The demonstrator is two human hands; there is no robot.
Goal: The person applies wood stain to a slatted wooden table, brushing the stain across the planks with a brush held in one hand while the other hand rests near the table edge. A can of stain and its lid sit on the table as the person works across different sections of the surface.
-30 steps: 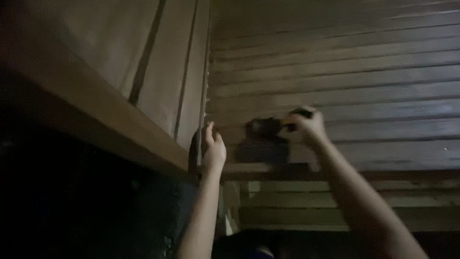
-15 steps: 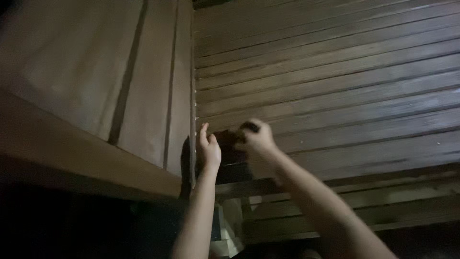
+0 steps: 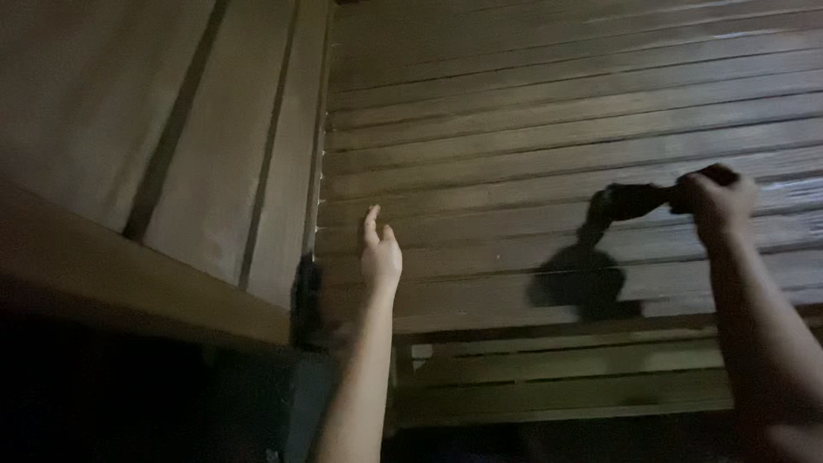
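Right hand [image 3: 718, 201] fisted around a dark, short-handled brush [image 3: 630, 201] against the wooden slat wall [image 3: 531, 111]; left hand [image 3: 380, 255] flat, fingers together.

A: It's a dim picture, lit from near the camera. The brightest patch falls on the slatted wall [image 3: 549, 146], with a faint sheen on the upper right slats.

B: And the shadows?

A: The dark tool [image 3: 634, 199] in the right hand [image 3: 718, 201] throws a soft, round shadow on the slats just below it. The left hand [image 3: 381, 255] casts a narrower one to its left, along the edge of the side panel [image 3: 129, 111].

B: Anything lost in the dark?

A: The lower left corner is nearly black, with no detail to read. The right forearm at the frame's edge is dark and soft. The whole picture is grainy, and the tool is too dark to tell its shape
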